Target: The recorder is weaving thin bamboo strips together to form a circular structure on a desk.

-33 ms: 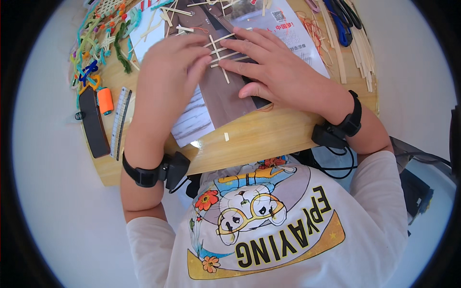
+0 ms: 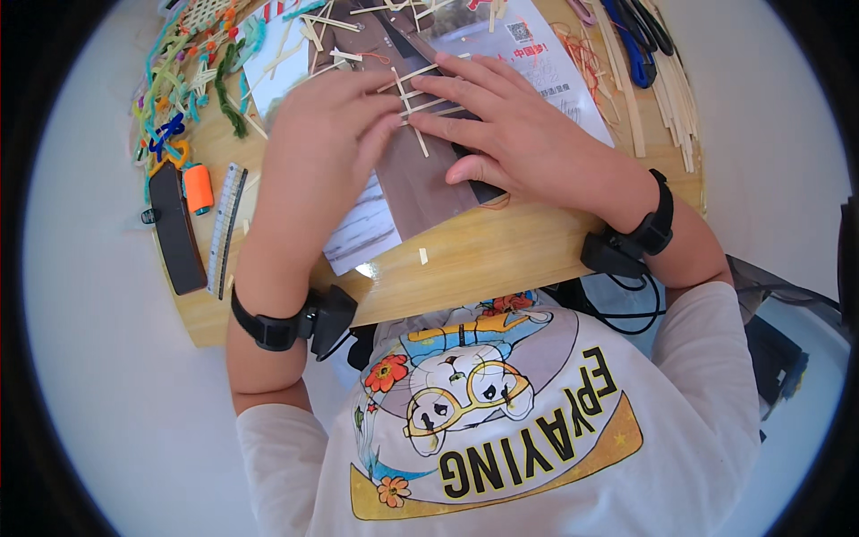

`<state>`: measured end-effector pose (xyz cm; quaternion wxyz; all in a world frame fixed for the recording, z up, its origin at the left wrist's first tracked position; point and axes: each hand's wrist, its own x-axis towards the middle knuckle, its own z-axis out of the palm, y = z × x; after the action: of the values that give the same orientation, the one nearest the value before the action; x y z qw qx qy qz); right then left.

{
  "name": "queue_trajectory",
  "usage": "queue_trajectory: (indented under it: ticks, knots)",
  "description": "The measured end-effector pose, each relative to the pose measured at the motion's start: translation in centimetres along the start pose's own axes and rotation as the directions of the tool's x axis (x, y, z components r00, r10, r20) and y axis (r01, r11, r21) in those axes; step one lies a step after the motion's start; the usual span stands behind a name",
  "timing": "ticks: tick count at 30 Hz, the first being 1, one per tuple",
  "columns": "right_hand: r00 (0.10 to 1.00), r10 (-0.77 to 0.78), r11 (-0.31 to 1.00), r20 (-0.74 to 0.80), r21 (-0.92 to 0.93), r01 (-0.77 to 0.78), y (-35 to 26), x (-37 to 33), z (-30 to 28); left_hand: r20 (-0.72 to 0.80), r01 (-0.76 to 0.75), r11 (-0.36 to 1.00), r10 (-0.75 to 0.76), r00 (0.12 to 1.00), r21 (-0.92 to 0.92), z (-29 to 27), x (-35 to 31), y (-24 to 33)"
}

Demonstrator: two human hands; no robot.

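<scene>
A small lattice of thin pale wooden strips (image 2: 419, 141) lies on a printed sheet (image 2: 416, 201). One strip runs lengthwise, and several cross it. My left hand (image 2: 329, 121) is at the lattice's left side, thumb and fingers drawn together at the end of a crossing strip; their tips partly hide that end. From the right, my right hand (image 2: 497, 112) rests over the crosspieces with its fingers spread and fingertips touching the strips. Its thumb lies apart on the sheet. More loose strips (image 2: 313, 31) are scattered beyond my hands.
At left lie a white ruler (image 2: 225, 231), a dark curved case (image 2: 176, 231), an orange thread spool (image 2: 198, 189) and colourful yarn pieces (image 2: 165, 134). Blue-handled scissors (image 2: 641, 67) and a bundle of long strips (image 2: 677, 116) are at far right. A short strip piece (image 2: 423, 256) lies near the table edge.
My left hand has shifted slightly to the right, its thumb tip now covering the left end of the lowest crossing strip. My right hand stays nearly still.
</scene>
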<state>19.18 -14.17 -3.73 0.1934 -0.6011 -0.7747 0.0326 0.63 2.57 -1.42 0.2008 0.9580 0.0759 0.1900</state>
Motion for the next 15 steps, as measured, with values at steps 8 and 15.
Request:
queue_trajectory:
  ticks: [8,15]
  knots:
    - [1.0,-0.008,1.0,-0.002,0.015,0.008,0.1,0.0,0.1,0.033,-0.056,0.994,0.053,0.998,0.094,0.4,-0.2,1.6]
    - [0.997,0.021,0.999,0.072,0.033,-0.023,-0.1,0.1,-0.4,0.147,-0.018,0.984,-0.008,0.989,0.177,0.1,-0.7,2.2]
